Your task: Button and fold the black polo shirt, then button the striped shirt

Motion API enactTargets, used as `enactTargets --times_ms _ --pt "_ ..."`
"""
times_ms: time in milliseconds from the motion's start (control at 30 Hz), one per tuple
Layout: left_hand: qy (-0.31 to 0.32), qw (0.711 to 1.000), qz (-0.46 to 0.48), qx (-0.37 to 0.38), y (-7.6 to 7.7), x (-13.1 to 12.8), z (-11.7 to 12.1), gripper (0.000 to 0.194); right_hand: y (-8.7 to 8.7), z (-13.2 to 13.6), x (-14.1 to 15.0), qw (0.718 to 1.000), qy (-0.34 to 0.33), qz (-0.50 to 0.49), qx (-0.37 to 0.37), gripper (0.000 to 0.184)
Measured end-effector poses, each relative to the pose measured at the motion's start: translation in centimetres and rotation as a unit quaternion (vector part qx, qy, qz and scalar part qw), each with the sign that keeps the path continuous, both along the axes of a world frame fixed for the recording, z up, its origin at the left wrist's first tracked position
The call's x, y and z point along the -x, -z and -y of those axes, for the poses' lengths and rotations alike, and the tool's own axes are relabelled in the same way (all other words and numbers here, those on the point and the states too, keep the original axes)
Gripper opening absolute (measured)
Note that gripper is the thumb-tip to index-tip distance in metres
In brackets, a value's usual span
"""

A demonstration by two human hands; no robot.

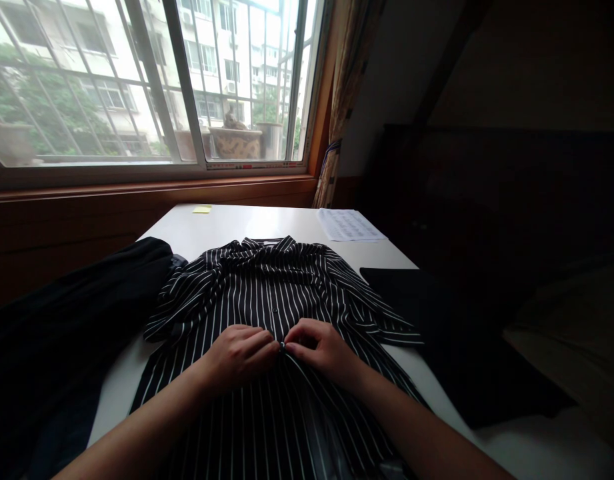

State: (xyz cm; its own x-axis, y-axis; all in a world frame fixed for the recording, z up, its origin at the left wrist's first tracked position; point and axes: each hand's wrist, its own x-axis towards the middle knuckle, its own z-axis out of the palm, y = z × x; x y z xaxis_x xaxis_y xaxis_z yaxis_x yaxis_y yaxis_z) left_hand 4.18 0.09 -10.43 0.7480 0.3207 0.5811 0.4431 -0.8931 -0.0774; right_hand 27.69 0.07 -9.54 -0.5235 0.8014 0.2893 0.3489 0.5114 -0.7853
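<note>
A black shirt with white stripes (257, 293) lies spread out face up, its collar toward the window. My left hand (244, 352) is closed on the shirt's front placket, fingers curled over the cloth. Right beside it, my right hand (321, 348) pinches the placket edge between thumb and forefinger. The fingertips of both hands almost meet at a small spot on the front edge, where a button may be; the fingers partly hide it. Higher on the placket a dark button (275, 311) shows. Below my hands the shirt front hangs apart.
The shirt rests on a white table (257, 220). Dark folded clothing (121, 287) lies along the left, and a flat dark cloth (437, 333) covers the right edge. Printed sheets (351, 225) and a yellow sticky note (202, 209) lie at the back, below a barred window (201, 87).
</note>
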Motion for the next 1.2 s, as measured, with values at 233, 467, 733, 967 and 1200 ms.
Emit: enactTargets --times_ms 233,467,733,967,1200 --pt "-0.006 1.0 0.001 -0.002 0.2 0.1 0.2 0.006 0.4 0.3 0.0 0.993 0.007 0.018 -0.114 0.006" --pt "-0.008 1.0 0.002 0.002 -0.1 -0.1 0.2 0.008 0.3 0.3 0.1 0.984 -0.004 0.025 -0.175 0.009" --pt "-0.022 1.0 -0.005 -0.009 0.0 -0.1 0.4 0.014 0.0 0.4 0.0 0.958 -0.002 0.094 -0.27 0.014" --pt "-0.017 1.0 -0.001 -0.002 0.1 0.0 0.4 0.01 -0.2 0.4 -0.3 0.934 -0.019 0.165 -0.316 0.017" --pt "-0.017 1.0 0.01 -0.003 0.3 0.1 0.5 0.007 -0.6 0.6 -0.4 0.911 -0.032 0.216 -0.351 0.016"
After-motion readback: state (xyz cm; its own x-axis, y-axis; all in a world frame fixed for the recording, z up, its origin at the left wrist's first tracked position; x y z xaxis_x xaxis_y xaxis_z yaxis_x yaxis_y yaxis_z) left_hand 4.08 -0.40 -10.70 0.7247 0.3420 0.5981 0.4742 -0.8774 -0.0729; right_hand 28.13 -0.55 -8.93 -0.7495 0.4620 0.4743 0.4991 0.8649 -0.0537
